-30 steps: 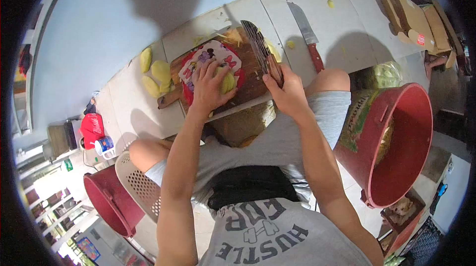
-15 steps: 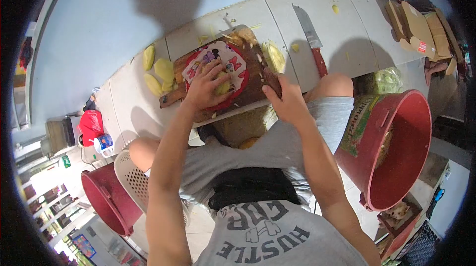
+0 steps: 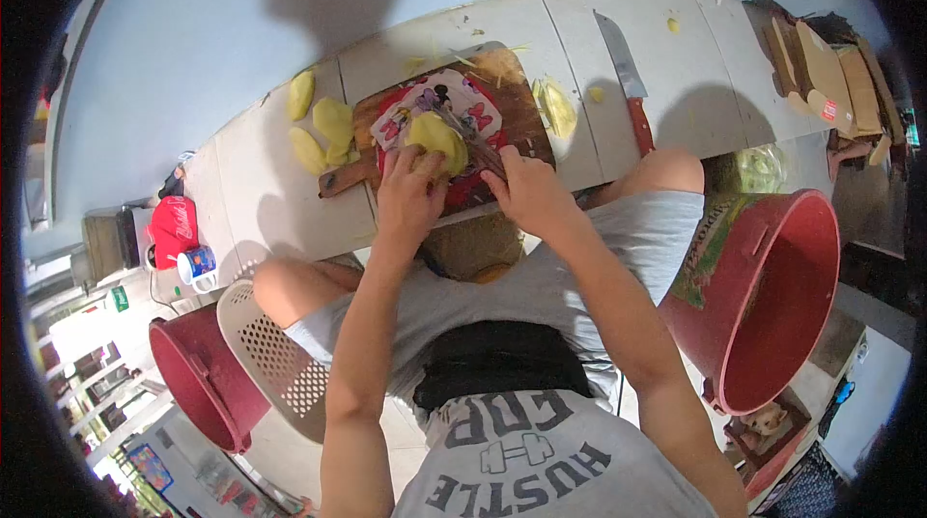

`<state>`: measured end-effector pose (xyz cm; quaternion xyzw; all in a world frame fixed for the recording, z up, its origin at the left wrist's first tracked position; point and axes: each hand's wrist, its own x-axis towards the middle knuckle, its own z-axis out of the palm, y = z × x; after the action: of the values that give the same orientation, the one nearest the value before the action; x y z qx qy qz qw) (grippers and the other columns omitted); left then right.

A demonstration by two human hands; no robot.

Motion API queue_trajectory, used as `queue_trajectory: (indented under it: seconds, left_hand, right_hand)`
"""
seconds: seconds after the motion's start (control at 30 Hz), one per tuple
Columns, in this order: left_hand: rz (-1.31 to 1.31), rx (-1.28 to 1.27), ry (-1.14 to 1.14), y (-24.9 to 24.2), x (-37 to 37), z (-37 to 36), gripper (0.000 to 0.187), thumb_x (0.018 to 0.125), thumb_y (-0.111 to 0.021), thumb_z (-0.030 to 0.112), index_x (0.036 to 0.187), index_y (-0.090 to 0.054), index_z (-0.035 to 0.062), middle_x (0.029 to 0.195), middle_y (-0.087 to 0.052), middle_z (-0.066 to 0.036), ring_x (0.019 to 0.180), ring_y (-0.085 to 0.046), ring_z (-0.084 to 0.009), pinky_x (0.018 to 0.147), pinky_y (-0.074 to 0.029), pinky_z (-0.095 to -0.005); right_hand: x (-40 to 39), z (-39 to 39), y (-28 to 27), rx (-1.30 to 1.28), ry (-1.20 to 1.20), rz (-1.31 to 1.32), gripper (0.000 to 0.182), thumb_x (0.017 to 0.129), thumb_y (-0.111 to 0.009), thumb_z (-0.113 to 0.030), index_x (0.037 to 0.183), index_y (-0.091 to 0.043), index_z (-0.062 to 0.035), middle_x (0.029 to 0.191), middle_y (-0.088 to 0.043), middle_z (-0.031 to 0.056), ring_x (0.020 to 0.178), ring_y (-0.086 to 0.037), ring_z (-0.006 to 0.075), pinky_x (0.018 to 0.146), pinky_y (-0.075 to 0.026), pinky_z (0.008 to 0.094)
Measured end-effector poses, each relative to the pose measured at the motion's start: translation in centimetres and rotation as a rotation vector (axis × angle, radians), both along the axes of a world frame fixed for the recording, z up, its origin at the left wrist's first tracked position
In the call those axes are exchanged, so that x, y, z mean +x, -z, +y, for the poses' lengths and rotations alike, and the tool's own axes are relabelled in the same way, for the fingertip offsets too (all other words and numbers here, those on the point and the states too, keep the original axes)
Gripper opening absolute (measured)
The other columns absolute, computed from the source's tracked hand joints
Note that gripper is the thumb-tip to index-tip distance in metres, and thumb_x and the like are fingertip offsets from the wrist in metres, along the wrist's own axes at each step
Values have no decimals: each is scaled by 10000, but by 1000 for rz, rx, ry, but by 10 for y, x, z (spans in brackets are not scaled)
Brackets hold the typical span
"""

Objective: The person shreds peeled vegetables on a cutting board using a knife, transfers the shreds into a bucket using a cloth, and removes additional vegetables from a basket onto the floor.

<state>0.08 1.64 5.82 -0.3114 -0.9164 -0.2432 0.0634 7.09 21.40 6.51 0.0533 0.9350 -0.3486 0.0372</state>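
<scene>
In the head view my left hand (image 3: 410,197) is closed around a peeled yellow-green fruit, seemingly a mango (image 3: 436,140). Under the fruit lies a red-edged cartoon-print cloth (image 3: 416,96), spread on a wooden cutting board (image 3: 524,111). My right hand (image 3: 531,194) grips a slim knife (image 3: 480,151) whose blade, partly blurred, lies against the fruit's right side. Left of the board are several peeled fruit pieces (image 3: 332,119). Just right of it sits a sliced piece (image 3: 558,109).
A large knife with a red handle (image 3: 642,127) lies on the tiled surface (image 3: 570,21) to the right. Red buckets stand at both sides, one at right (image 3: 715,364) and one at left (image 3: 198,364), beside a white perforated basket (image 3: 275,349). Cardboard (image 3: 806,64) is at far right.
My left hand has shifted from lying over the fruit to holding it from the near side. My right hand has moved left, bringing the knife to the fruit. The view has shifted slightly.
</scene>
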Motion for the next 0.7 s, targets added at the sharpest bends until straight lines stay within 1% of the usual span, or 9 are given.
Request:
queue_trajectory:
  seconds: [0.13,0.17,0.23,0.3,0.37,0.43,0.47,0.57,0.7]
  left_hand:
    - [-26,-64,23,-3,-6,5,329,771,-724,85,1097,-682,75,1096,-622,-144,1053,-573,-367,906,-507,-446]
    - [-33,-61,24,-2,-6,5,329,771,-724,85,1097,-682,75,1096,-622,-144,1053,-573,-367,906,-507,-446]
    - [-91,-91,31,-6,-6,5,413,729,-724,74,1137,-667,49,1106,-634,-177,1060,-575,-384,936,-486,-463]
    - [-146,-158,23,-11,-7,9,410,738,-712,81,1144,-666,50,1105,-635,-181,1066,-575,-387,946,-480,-466]
    - [-194,-219,12,-10,-11,13,408,746,-700,88,1151,-665,51,1105,-637,-185,1071,-574,-390,955,-475,-468]
    - [-205,-262,4,-5,-12,15,418,752,-689,109,1167,-673,63,1138,-646,-186,1106,-573,-386,1007,-432,-505]
    - [-214,-259,4,3,-14,14,418,752,-689,109,1167,-673,63,1138,-646,-186,1106,-573,-386,1007,-432,-505]
    - [-91,-278,102,23,-20,12,449,740,-690,115,1188,-677,80,1171,-652,-182,1134,-572,-374,1035,-382,-551]
    - [27,-220,134,9,-21,19,470,728,-690,106,1195,-678,64,1196,-653,-179,1154,-572,-375,1080,-352,-551]
  right_hand:
    - [-7,-2,-11,46,-8,-61,336,995,-576,-296,984,-487,28,785,-654,281,782,-652,488,690,-518,555]
    - [-8,-2,-10,31,-30,-10,340,996,-575,-299,984,-483,28,780,-653,280,782,-656,487,691,-522,552]
    - [-10,-2,-10,15,-54,37,345,996,-575,-302,984,-478,29,776,-653,280,783,-659,485,691,-526,549]
    - [-13,-3,-11,86,-52,-125,346,994,-578,-303,998,-469,26,777,-659,272,776,-665,480,682,-533,544]
    - [-18,-4,-15,116,-80,-102,346,995,-575,-310,1004,-467,18,785,-661,265,769,-668,477,673,-537,544]
    - [-17,-6,-27,144,-101,-92,345,996,-571,-318,1010,-466,10,793,-663,259,762,-671,475,664,-541,544]
    - [-16,-7,-34,175,-135,-74,350,1001,-553,-338,1030,-478,3,808,-674,245,746,-688,447,635,-563,528]
    - [-18,-10,-46,207,-190,-67,357,1004,-537,-359,1049,-491,-7,827,-685,227,732,-709,413,596,-588,507]
    - [-20,-12,-51,216,-228,-96,350,1005,-534,-357,1046,-492,-12,833,-687,220,740,-714,407,609,-591,508]
